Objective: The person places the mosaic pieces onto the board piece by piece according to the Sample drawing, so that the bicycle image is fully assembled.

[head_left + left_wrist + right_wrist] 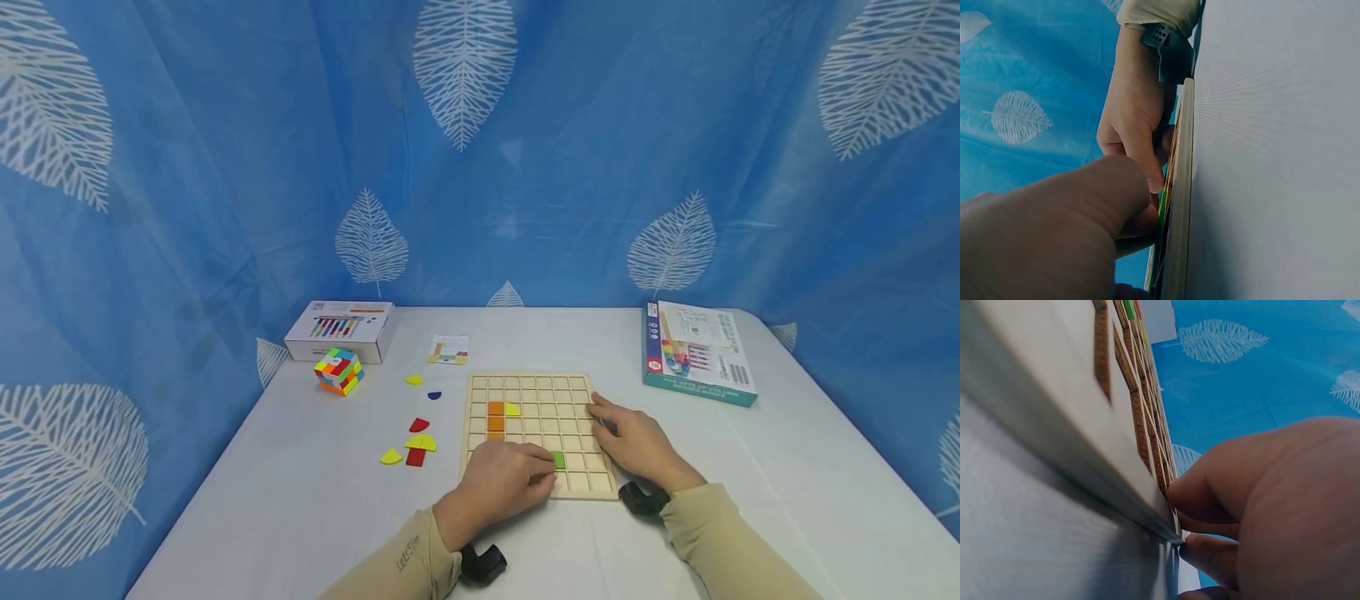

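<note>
A square wooden grid board (536,383) lies on the white table. My left hand (498,479) reaches over its near part, fingers bent, the fingertips pinching a green square tile (558,460) at the board's surface. In the left wrist view the green tile (1162,209) shows as a thin edge by the fingertips. My right hand (641,443) grips the board's right rim; in the right wrist view the thumb rests on top and fingers touch the side. Orange squares (496,423) and a yellow quarter-round piece (513,409) sit in grid cells.
Left of the board lie yellow pieces (391,457), red pieces (416,457) and a blue half-round (434,395). A pattern card (448,349), a puzzle cube (340,372) and a white box (339,331) stand farther back. Another box (697,352) lies at the back right.
</note>
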`<state>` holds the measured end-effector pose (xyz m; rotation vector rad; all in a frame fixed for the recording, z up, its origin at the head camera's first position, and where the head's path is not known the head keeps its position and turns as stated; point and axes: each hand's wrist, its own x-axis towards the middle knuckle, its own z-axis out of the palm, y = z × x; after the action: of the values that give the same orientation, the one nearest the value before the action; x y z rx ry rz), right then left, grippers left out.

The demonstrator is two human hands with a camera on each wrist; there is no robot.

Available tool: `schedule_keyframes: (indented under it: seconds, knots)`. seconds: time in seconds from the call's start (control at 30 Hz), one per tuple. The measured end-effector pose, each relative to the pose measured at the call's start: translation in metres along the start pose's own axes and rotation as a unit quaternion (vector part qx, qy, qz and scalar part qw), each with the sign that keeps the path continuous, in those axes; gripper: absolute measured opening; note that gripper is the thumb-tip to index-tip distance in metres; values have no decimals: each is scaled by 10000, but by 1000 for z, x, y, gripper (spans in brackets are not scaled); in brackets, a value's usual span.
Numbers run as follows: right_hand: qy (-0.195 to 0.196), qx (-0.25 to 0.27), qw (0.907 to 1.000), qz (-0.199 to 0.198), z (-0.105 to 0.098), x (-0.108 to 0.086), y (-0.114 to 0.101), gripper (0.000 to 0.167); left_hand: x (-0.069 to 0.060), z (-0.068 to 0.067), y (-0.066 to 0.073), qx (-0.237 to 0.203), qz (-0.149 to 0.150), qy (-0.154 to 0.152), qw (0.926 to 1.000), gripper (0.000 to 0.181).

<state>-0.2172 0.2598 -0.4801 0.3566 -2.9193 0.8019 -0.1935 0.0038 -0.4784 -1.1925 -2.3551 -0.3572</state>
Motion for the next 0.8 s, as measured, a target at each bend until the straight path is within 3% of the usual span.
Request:
schedule_keyframes:
  seconds: [0.1,0.2,0.3,0.37,0.47,0.6,0.7,0.8]
  knots:
    - [7,20,10000,12,0,-1,0,45,0,1,0,-58,-37,48,10000,10]
    - [-16,22,10000,23,0,-1,1,45,1,0,-2,-136,-277,179,9994,10]
    - [-38,28,10000,34,0,0,0,45,0,-5,-10,-212,-828,363,9957,12]
    - [-37,28,10000,-1,0,0,0,45,-1,-11,-19,-226,-1351,435,9896,14]
    - [-17,31,10000,-10,-1,0,0,45,-4,-21,-39,-277,-2319,592,9705,16]
    - [-32,20,10000,-41,-2,-1,-1,44,-14,-30,-73,-269,-3655,689,9279,19]
    - [-51,16,10000,-44,-2,-1,-2,43,-22,-32,-95,-194,-4376,545,8973,21]
    - [-54,30,10000,-41,-2,-2,-2,43,-27,-33,-107,-159,-4770,283,8783,25]
